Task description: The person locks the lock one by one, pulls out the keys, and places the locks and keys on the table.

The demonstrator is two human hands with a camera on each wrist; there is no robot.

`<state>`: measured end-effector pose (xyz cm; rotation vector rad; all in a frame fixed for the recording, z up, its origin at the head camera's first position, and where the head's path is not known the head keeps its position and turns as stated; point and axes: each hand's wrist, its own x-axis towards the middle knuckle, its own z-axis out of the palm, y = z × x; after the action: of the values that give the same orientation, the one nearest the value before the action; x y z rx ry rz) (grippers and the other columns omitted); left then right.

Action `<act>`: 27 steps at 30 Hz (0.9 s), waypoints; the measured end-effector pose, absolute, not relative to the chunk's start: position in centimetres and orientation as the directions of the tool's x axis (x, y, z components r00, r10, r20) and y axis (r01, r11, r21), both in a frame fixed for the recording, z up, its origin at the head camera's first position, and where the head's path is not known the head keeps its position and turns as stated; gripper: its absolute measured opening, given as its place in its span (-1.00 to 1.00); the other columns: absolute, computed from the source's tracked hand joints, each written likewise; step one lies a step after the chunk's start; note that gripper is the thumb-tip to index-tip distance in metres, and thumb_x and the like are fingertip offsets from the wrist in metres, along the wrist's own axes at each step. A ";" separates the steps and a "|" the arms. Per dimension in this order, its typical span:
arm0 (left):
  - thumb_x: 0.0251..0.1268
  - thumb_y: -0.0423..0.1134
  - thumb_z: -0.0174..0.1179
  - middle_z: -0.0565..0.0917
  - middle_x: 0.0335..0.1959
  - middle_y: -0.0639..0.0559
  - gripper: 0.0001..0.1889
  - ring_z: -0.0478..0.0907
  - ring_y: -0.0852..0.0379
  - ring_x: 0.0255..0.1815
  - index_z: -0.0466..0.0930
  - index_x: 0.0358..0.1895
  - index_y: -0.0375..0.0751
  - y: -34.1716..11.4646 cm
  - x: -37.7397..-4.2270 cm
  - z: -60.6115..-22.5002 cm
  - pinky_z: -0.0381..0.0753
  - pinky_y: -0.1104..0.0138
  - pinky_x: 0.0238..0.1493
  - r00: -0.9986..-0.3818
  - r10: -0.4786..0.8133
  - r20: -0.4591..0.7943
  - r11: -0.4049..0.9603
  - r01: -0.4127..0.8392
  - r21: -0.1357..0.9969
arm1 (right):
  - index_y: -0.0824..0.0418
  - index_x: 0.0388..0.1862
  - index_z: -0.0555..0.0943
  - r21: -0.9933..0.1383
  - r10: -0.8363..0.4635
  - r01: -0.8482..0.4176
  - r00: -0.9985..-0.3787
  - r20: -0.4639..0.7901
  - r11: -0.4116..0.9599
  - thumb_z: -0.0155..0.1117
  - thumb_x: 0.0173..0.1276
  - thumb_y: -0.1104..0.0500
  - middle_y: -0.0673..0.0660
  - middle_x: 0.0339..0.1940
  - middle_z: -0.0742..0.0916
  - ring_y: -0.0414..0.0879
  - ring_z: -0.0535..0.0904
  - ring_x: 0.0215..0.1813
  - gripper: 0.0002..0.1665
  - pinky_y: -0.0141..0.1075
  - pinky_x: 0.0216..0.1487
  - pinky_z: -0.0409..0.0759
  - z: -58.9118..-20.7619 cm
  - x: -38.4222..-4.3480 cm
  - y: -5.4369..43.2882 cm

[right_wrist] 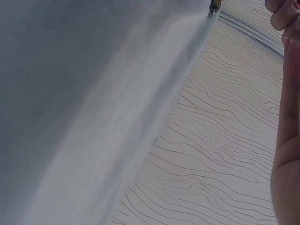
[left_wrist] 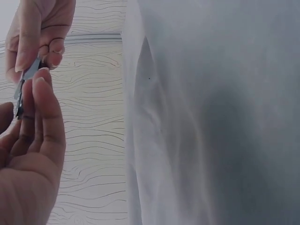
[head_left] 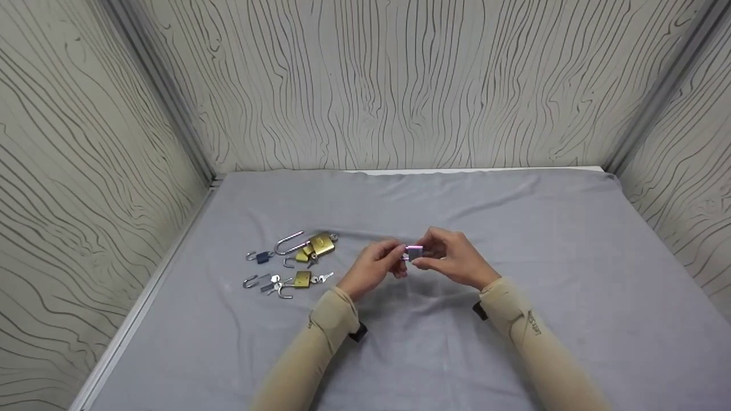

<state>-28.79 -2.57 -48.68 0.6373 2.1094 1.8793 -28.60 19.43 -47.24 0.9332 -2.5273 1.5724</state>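
A drop onto the wrinkled, soft grey cloth point(head_left: 571, 257) could send a lock tumbling. Above the cloth's middle, the bare right hand point(head_left: 460, 261) and bare left hand point(head_left: 370, 267) both pinch, fingertips nearly closed; uneven pulling might loosen either. On the cloth's left side, a large gold block-shaped padlock point(head_left: 323, 244) invites mix-ups. The right pinch has the body of the small grey metal padlock point(head_left: 416, 254); the left seems to have its other end, mostly masked by fingers. Toothed silver metal keys point(head_left: 326, 277), also on the cloth's left, could be mismatched. The right wrist view cuts off the grip.
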 end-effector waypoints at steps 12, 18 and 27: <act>0.65 -0.12 0.08 0.52 -0.56 0.04 -0.73 0.49 0.16 -0.53 0.49 -0.13 -0.31 -1.5 -28.2 -48.8 0.51 0.37 -0.38 -0.870 0.478 0.123 0.165 0.226 0.960 | 0.39 -0.14 0.61 -0.796 -0.471 -0.507 -0.820 0.326 0.330 0.52 0.27 0.36 0.28 -0.18 0.76 -0.04 0.78 -0.24 -0.73 -0.37 -0.20 0.72 -46.8 -28.4 19.1; 0.65 -0.12 0.07 0.53 -0.51 -0.04 -0.71 0.50 0.15 -0.51 0.50 -0.09 -0.35 -1.6 -28.3 -48.6 0.51 0.35 -0.38 -0.871 0.475 0.125 0.151 0.220 0.964 | 0.29 0.01 0.65 -0.803 -0.463 -0.483 -0.834 0.300 0.349 0.47 0.38 0.26 0.26 -0.21 0.79 0.04 0.79 -0.25 -0.72 -0.26 -0.20 0.77 -47.2 -28.6 19.8; 0.64 -0.12 0.09 0.60 -0.46 -0.06 -0.71 0.52 0.14 -0.51 0.53 -0.06 -0.35 -2.1 -28.5 -48.6 0.54 0.28 -0.38 -0.876 0.462 0.141 0.177 0.247 0.953 | 0.45 -0.14 0.66 -0.872 -0.488 -0.411 -0.837 0.246 0.267 0.18 0.62 0.13 0.29 -0.34 0.78 0.03 0.80 -0.35 -0.65 -0.13 -0.29 0.80 -47.6 -29.1 20.7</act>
<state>-28.48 -2.12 -48.55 0.6916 2.2659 1.7771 -29.13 20.67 -47.61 0.9097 -2.5567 1.7213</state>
